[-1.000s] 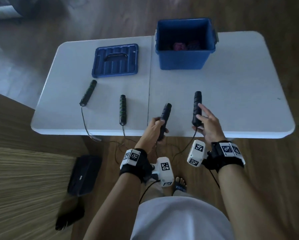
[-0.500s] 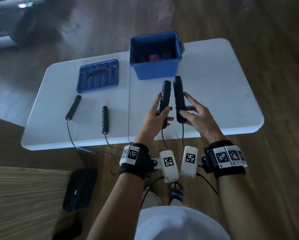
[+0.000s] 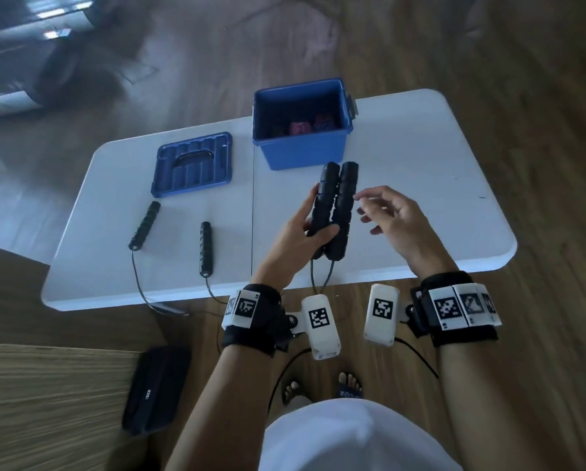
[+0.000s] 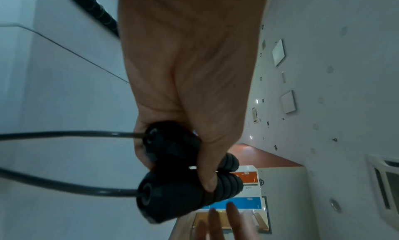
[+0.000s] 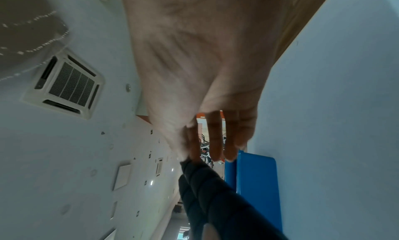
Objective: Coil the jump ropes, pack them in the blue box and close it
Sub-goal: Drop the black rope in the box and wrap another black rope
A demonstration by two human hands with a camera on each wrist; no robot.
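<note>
Both rope handles (image 3: 334,209) side by side inside left hand (image 3: 298,237) fingers (image 3: 323,232)

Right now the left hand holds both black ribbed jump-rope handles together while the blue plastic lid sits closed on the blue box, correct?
Not quite: the blue plastic lid lies on the white table, beside the open blue box. The head view shows it. The left hand does hold both black ribbed jump-rope handles.

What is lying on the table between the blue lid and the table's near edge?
Two black rope handles, apart, on the white table, seen in the head view.
</note>
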